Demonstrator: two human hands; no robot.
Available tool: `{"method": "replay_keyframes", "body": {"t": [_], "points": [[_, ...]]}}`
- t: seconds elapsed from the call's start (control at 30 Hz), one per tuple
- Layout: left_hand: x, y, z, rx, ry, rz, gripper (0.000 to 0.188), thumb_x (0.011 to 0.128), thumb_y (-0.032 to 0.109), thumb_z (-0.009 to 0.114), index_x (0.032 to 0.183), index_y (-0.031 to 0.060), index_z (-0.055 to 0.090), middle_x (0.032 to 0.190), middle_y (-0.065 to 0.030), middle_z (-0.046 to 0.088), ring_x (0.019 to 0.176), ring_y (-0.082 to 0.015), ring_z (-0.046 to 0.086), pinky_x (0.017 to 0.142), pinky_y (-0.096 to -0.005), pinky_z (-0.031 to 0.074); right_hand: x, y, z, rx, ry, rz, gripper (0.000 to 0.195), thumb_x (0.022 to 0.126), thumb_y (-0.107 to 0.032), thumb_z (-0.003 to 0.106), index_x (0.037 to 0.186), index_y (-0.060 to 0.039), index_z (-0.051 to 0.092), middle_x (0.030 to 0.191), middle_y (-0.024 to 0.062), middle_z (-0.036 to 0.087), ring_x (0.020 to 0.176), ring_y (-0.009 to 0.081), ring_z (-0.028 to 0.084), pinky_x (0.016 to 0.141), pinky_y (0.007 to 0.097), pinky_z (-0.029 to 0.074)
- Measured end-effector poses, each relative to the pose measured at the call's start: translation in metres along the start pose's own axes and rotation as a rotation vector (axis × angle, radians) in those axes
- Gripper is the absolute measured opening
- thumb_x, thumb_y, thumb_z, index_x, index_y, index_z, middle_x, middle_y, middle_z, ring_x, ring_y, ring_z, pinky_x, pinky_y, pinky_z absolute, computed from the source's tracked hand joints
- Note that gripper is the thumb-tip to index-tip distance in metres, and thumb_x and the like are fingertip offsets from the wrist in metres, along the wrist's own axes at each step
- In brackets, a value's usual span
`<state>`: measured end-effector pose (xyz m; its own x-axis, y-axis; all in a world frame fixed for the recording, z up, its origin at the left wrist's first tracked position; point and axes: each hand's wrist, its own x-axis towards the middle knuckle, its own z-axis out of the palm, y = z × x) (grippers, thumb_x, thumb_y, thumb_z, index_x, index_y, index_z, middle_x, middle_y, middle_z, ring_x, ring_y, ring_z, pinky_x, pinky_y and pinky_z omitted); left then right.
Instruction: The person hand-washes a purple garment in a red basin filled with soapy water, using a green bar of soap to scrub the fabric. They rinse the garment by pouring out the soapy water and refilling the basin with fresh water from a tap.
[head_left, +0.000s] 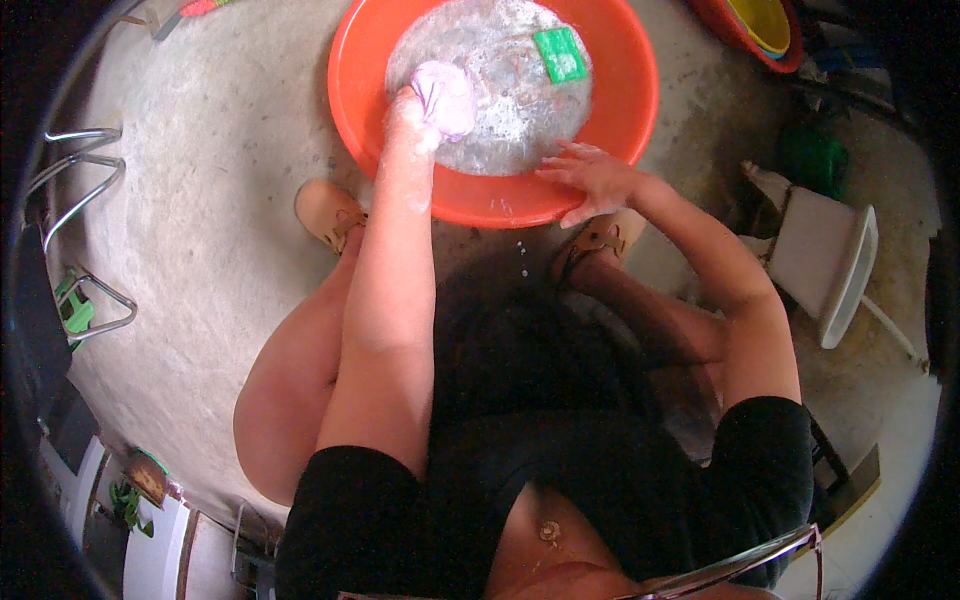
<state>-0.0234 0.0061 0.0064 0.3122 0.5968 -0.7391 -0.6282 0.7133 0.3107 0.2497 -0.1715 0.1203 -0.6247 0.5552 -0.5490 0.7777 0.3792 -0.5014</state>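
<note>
A round orange-red plastic basin (495, 201) stands on the floor between my feet, holding cloudy, foamy water (491, 142). My left hand (407, 112) grips a bunched, pale purple cloth (448, 101) above the left part of the water; suds cover the wrist and forearm. The cloth hides most of its fingers. Spread over the basin's near right rim is my right hand (589, 176), its fingers apart and nothing held in them. A bright green rectangular thing (560, 56), perhaps a packet or sponge, lies in the foam at the right.
More basins, red and yellow (761, 26), sit at the upper right. A pale plastic stool or chair (814, 251) lies to the right, with a dark green object (817, 161) behind it. Metal tube legs (105, 315) line the left side. My sandaled feet flank the basin.
</note>
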Motion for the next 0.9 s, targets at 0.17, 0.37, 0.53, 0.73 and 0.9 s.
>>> {"method": "replay_keyframes", "body": {"t": [0.17,0.37,0.53,0.73,0.9], "points": [[-0.006,-0.004,0.001,-0.055,-0.034,0.031,0.035,0.104,0.024,0.045,0.119,0.0021,0.066,0.111,-0.0116,0.071,0.098,-0.0267,0.071,0.089,-0.0444,0.060,0.008,-0.005,0.031,-0.174,0.168,-0.132,0.085,0.083,-0.060,0.068,0.149,-0.0107,0.046,0.150,0.0128,0.051,0.144,0.0383,0.040,0.117,0.0525,0.033],[-0.013,-0.011,0.011,-0.060,0.016,0.041,0.034,0.104,0.022,0.043,0.118,0.0013,0.067,0.110,-0.0113,0.071,0.099,-0.0252,0.071,0.087,-0.0428,0.061,0.020,-0.029,0.055,-0.239,0.263,-0.045,0.063,0.083,-0.031,0.070,0.139,-0.0058,0.055,0.144,0.0111,0.057,0.140,0.0307,0.046,0.117,0.0462,0.035],[0.001,-0.010,-0.010,-0.193,-0.087,0.041,0.034,0.102,0.021,0.044,0.116,-0.0002,0.067,0.109,-0.0114,0.071,0.097,-0.0252,0.071,0.086,-0.0425,0.061,0.046,-0.073,0.023,-0.066,0.151,0.073,0.065,0.085,-0.044,0.069,0.132,0.0009,0.058,0.135,0.0189,0.061,0.130,0.0339,0.054,0.109,0.0470,0.041],[-0.004,-0.016,0.000,-0.174,0.025,0.073,0.037,0.102,0.021,0.042,0.119,-0.0006,0.066,0.111,-0.0115,0.070,0.098,-0.0270,0.071,0.088,-0.0445,0.061,0.065,-0.081,0.024,0.078,0.202,0.082,0.069,0.093,-0.056,0.060,0.126,0.0042,0.061,0.126,0.0205,0.064,0.122,0.0383,0.057,0.104,0.0485,0.044],[-0.002,-0.006,-0.009,-0.197,0.059,0.047,0.042,0.104,0.026,0.037,0.125,0.0027,0.065,0.118,-0.0120,0.070,0.105,-0.0295,0.069,0.093,-0.0470,0.059,0.112,-0.066,0.043,0.247,0.241,0.200,0.049,0.098,-0.051,0.055,0.104,-0.0059,0.072,0.107,0.0201,0.069,0.101,0.0425,0.064,0.085,0.0530,0.053]]}}
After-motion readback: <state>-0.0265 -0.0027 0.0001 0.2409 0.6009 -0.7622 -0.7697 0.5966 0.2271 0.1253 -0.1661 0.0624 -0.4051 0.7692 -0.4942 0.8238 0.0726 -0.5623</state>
